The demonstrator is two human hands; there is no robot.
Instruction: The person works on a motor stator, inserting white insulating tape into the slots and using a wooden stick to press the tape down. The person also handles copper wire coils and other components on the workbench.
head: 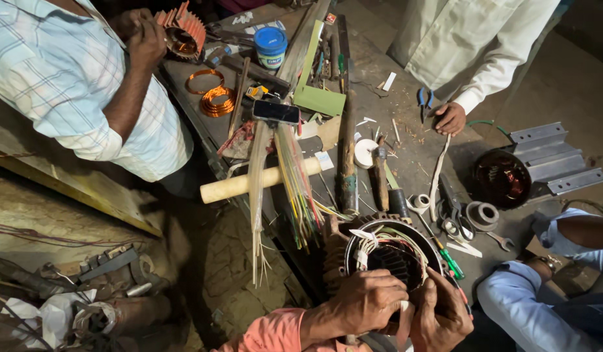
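Two hands meet at the near edge of the tabletop (pixel 406 130), both on the motor (pixel 386 254). Far left, a person in a checked shirt holds an orange finned part (pixel 183 29), with copper coils (pixel 213 98) lying beside it and a blue tub (pixel 271 45) just beyond. Nearer, a pale rod (pixel 259 179) lies across the tabletop edge, and a bundle of thin coloured strips (pixel 295 182) hangs over it. The left hand (pixel 363 303) is curled over the near rim of the motor, gripping it. Just right of it the right hand (pixel 441 313) presses its fingers against the same rim, pinching a white strip (pixel 404 309). White and green wires (pixel 396 238) stick out of the motor's round opening. Farther right lie scissors (pixel 453 212) and tape rolls (pixel 482 214). Far right, another person's hand (pixel 450 118) rests near blue pliers (pixel 424 99).
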